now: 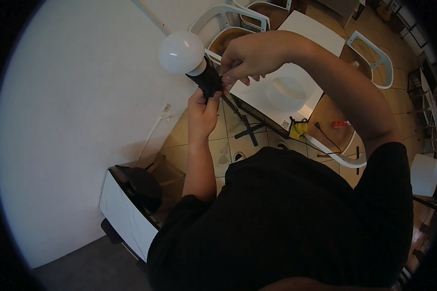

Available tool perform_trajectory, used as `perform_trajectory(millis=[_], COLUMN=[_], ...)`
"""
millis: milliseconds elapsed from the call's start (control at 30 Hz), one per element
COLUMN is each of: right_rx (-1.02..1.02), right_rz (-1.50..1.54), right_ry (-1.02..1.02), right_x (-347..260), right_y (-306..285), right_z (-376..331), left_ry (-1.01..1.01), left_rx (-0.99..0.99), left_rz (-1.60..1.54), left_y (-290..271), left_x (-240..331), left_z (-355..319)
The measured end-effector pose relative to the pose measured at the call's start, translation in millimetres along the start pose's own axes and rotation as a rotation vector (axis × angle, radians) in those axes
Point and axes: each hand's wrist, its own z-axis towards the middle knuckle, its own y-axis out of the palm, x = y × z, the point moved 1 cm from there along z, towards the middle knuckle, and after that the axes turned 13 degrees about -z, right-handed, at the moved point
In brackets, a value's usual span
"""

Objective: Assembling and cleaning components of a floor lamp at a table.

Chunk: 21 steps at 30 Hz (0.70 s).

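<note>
A round white bulb sits in a black lamp socket, tilted up toward the wall. My left hand is wrapped round the lower part of this socket, thumb on its near side. Bent over from the right, my right hand has thumb and forefinger pinched against the socket's side; whatever lies between those fingertips is too small to make out. Below the socket runs a thin dark pole, leading toward a black cross-shaped foot on the floor.
On the white table stands a pale translucent lampshade. A yellow item, a black plug with its cord and a red object lie at the chair beside it. White-framed chairs surround the table; the wall rises at left.
</note>
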Motion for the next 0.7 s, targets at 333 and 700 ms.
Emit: perform_trajectory(millis=[333,700], right_rx=[-0.137,0.030], right_rz=[0.352,0.278], right_ry=[0.149,0.018], right_x=[-7.2,11.6], right_y=[5.4,20.2], right_z=[4.2,0.1], left_ry=[-0.063,-0.015], left_rx=[0.001,-0.015], left_rz=[-0.005,-0.098], left_y=[0.3,7.4], left_x=[2.1,-2.6], left_z=[-5.2,0.0])
